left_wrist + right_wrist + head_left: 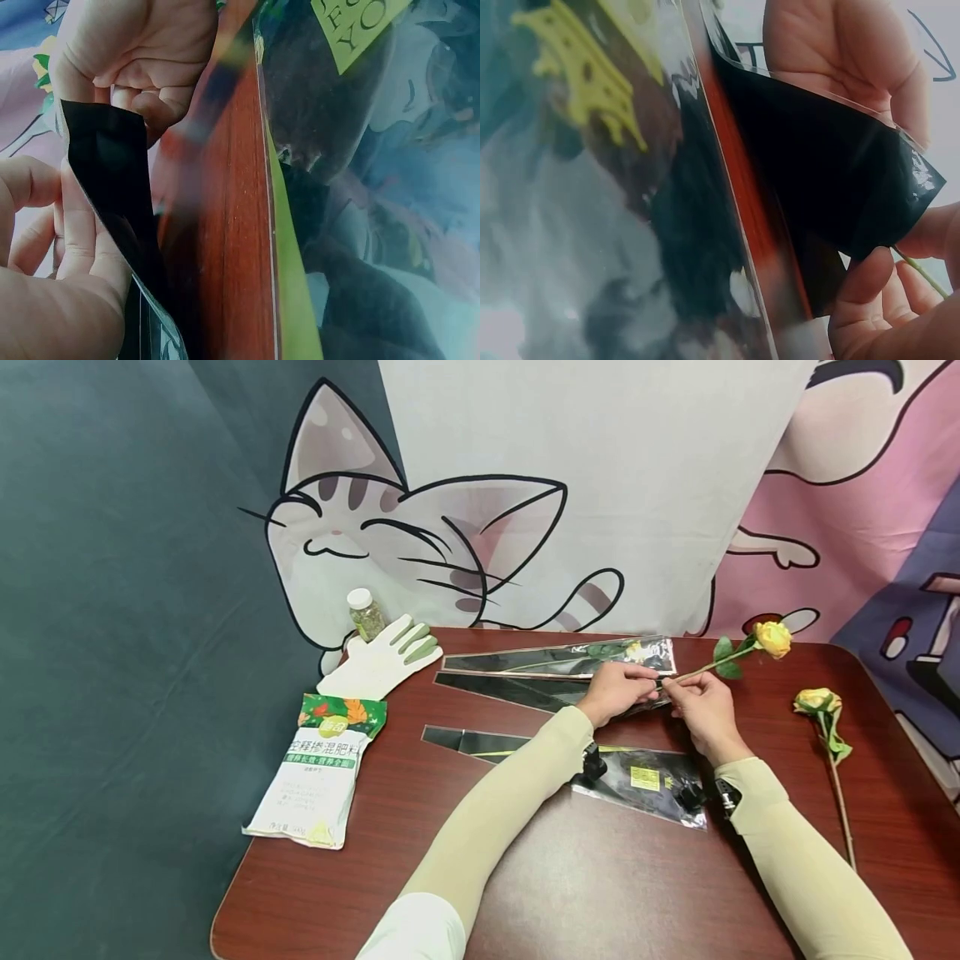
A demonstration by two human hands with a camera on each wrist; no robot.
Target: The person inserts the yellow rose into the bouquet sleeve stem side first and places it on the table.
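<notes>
My left hand [621, 692] grips the mouth end of a black-backed clear flower sleeve [510, 692], its fingers curled at the film's edge. My right hand [708, 710] pinches the stem of a yellow rose [772, 639] right at that mouth. The bloom and green leaves point away to the right. In the right wrist view the thin green stem [924, 276] runs up to the corner of the black film [840, 172], beside my right fingertips. The left wrist view shows the film [112, 172] standing between both hands; the stem's lower end is hidden.
Behind my hands lies a sleeve holding a yellow rose [636, 652]. Another sleeve with a yellow label [645, 778] lies nearer. One more rose [819, 702] rests at right. At left are a fertilizer bag [318, 777], white gloves [378, 660] and a small jar [366, 617].
</notes>
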